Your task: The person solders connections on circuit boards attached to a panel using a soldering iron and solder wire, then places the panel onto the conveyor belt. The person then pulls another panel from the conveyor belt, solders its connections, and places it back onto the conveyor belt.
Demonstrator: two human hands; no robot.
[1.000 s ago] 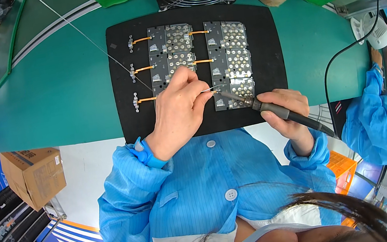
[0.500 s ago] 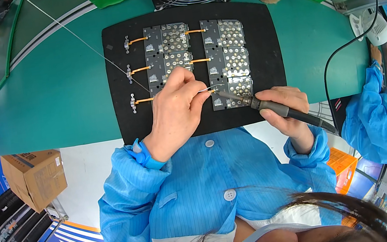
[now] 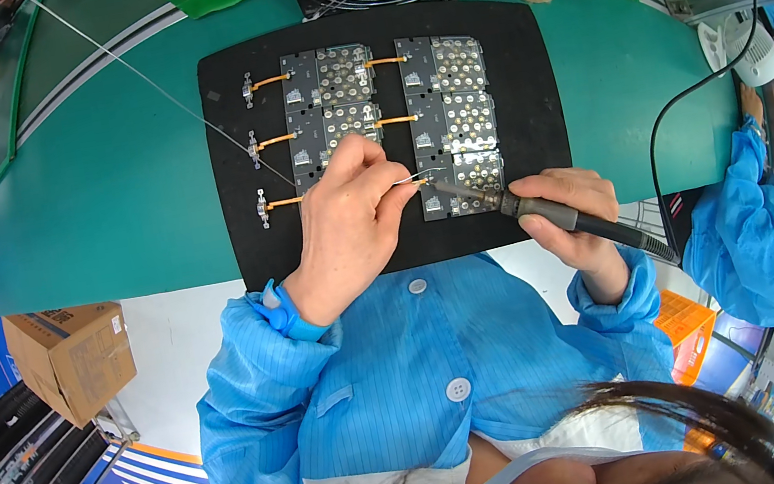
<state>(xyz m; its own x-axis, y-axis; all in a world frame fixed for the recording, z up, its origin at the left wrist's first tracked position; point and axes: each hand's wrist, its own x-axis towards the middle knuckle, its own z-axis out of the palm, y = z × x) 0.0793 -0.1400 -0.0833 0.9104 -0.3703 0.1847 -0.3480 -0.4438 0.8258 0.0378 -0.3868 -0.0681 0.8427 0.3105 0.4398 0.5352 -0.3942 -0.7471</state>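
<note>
pinching some thin wire [image 3: 433, 171], the left hand [image 3: 344, 223] sits just left of the lower-right board [image 3: 482, 166]; right hand [image 3: 590, 257] grips a soldering iron [image 3: 553, 213] slanting up-left, lol, steady.

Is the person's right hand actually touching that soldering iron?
Touching: the head view shows the right hand closed around the soldering iron, gripping its dark handle.

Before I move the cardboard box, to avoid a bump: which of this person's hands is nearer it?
Left: the left hand is right of the cardboard box, the right hand farther right, holding a soldering iron.
</note>
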